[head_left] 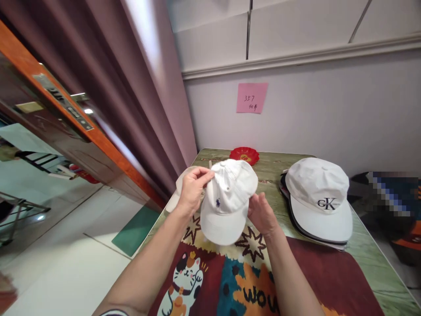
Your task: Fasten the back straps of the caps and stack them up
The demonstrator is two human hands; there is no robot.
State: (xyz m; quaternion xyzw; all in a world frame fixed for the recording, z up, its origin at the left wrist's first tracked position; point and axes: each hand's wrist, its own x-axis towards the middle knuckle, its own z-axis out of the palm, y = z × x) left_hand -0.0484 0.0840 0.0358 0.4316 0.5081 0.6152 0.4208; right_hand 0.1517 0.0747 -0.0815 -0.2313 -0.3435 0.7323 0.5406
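Note:
Both my hands hold a white baseball cap (226,197) above the table, its brim toward me and a small dark blue emblem on its front. My left hand (194,188) pinches the cap's left edge between thumb and fingers. At the cap's right side is my right hand (262,213), its fingers partly hidden behind the cap. Behind my left hand lies another pale cap (173,202), mostly covered from view. To the right, a white cap with "CK" letters (317,188) tops a stack of caps, with a dark brim showing beneath it.
A red scalloped dish (244,155) sits at the table's back edge. Under the caps spreads a colourful mat (210,281) with a cat drawing. A pink note (252,98) is stuck on the wall. Left of the table (368,232) are a curtain (144,96) and an orange-framed door (98,136).

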